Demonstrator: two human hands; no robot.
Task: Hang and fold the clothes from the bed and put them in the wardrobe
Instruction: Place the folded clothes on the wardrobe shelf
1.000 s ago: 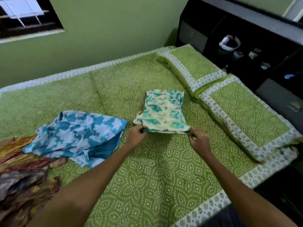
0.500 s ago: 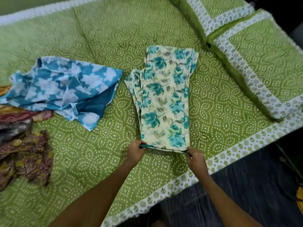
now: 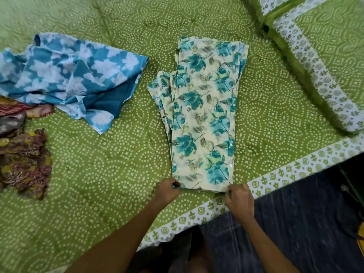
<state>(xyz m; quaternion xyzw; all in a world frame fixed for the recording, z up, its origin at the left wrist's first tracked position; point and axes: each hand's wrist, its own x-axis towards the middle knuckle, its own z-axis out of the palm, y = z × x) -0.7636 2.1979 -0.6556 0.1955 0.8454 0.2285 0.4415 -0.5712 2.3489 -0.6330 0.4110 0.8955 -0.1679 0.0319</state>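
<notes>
Clothes for the wardrobe are being folded on a bed, where a floral top (image 3: 204,115) in cream and teal lies folded into a long narrow strip near the bed's (image 3: 118,174) near edge. Its long axis runs straight away from the person, from the near edge toward the middle of the bed. The left hand (image 3: 167,191) pinches the strip's near left corner and the right hand (image 3: 239,199) pinches the near right corner, fingers curled on the hem at both ends. Both hands sit at the same short end, about equally close, so the rest of the strip stretches ahead of them; the next fold would likely carry this end forward over the length. A blue and white garment (image 3: 74,75) lies crumpled to the left, well apart, with a dark patterned heap (image 3: 23,154) by the bed's left edge. Two pillows (image 3: 315,56) rest at the far right corner.
</notes>
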